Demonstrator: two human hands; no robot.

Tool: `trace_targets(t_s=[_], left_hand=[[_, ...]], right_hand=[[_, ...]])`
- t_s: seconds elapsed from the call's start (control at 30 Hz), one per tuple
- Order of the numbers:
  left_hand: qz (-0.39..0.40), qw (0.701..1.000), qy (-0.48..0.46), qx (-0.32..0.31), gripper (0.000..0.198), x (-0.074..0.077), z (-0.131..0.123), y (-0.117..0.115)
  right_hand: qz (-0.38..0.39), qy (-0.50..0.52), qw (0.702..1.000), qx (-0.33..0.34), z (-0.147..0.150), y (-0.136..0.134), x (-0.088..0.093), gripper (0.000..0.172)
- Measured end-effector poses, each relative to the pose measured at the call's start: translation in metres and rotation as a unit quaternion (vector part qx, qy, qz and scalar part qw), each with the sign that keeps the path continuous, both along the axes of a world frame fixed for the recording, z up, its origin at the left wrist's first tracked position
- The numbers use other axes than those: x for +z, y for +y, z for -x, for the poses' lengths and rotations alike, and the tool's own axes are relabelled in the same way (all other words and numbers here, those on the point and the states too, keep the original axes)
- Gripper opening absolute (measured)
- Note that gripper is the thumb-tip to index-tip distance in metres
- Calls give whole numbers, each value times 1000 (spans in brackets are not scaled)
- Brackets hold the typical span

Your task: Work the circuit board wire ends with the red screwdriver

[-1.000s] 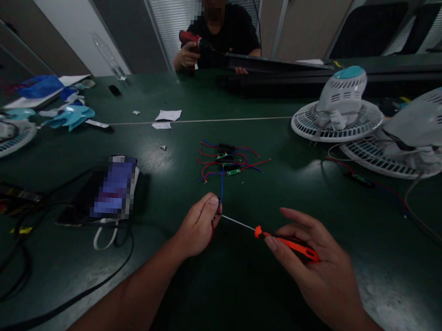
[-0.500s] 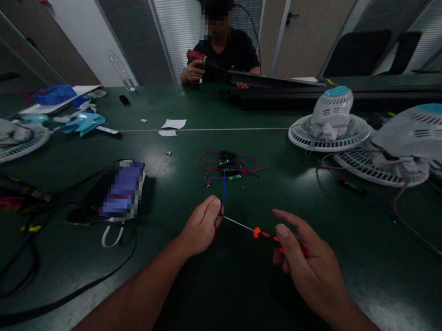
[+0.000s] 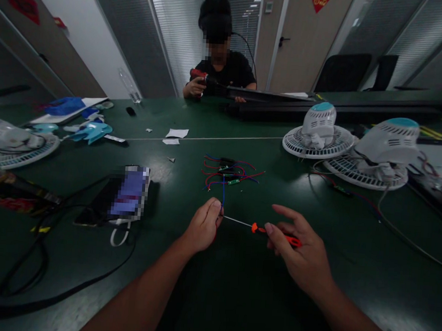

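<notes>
The grip of your left hand (image 3: 204,224) is closed, thumb pressed down, with a blue wire (image 3: 224,190) running out of it toward the far side and a red wire (image 3: 216,231) along its lower edge; what else it has hold of is hidden. The grip of your right hand (image 3: 305,250) is partly closed around the handle of the screwdriver (image 3: 255,228), forefinger lifted away, and the shaft reaches to your left fingers, over the near middle of the worktop (image 3: 182,183).

If the tip slips, it could jab those fingers, because they sit right beside it. A loose hold on the handle might let the shaft swing off line. Pulling on the blue wire could strain its end or drag the wire pile (image 3: 234,182) just beyond.

Count one screwdriver, three fan parts, two on your right (image 3: 320,134) and one at far left (image 3: 12,145), two larger paper scraps (image 3: 177,133), one clear bottle (image 3: 130,86) and one phone (image 3: 129,192). The pile's overlapping wires and boards are too tangled to count.
</notes>
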State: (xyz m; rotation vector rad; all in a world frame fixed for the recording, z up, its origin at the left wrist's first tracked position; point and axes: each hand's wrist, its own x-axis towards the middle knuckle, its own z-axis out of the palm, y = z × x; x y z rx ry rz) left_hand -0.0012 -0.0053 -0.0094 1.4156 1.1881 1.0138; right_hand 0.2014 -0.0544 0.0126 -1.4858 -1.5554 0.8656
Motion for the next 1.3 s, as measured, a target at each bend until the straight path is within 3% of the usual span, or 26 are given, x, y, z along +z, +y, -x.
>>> trace_targets(t_s=[0.23, 0.47, 0.73, 0.97, 1.3], left_hand=[[-7, 1000, 5, 5, 34, -2, 1, -1], [-16, 1000, -22, 8, 37, -3, -2, -3], [1, 998, -56, -15, 36, 0, 4, -4], [43, 994, -95, -32, 36, -3, 5, -3], [66, 993, -89, 35, 36, 6, -6, -8]], right_hand=[[-19, -2, 1000, -16, 0, 0, -2, 45], [-28, 10, 999, 12, 2, 1, -1, 44], [-4, 39, 999, 21, 1, 3, -9, 31], [8, 80, 997, 5, 1, 4, -8, 44], [11, 83, 996, -16, 1, 2, -5, 43]])
